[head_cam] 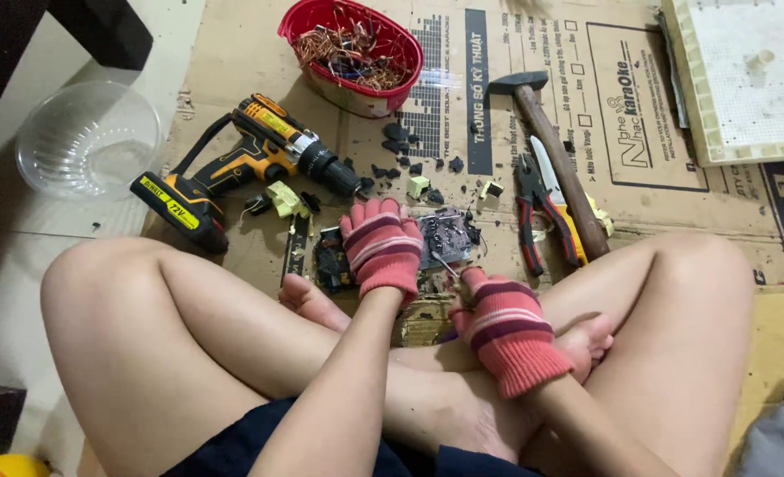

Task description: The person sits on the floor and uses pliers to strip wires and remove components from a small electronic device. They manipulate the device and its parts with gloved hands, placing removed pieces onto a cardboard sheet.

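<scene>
I sit cross-legged on flattened cardboard (233, 53). My left hand (381, 247), in a pink striped knit glove, presses down on a dark circuit board (447, 237) studded with small parts. My right hand (498, 322), gloved the same way, is closed around a thin tool whose metal tip (443, 263) touches the board's near edge. Black broken pieces (330, 261) lie beside my left hand.
A yellow and black cordless drill (251, 163) lies at left, a clear plastic bowl (87, 137) beyond it. A red basket of copper wire scraps (352, 49) stands ahead. A hammer (551, 150), pliers (533, 212) and a white perforated tray (745, 71) lie at right.
</scene>
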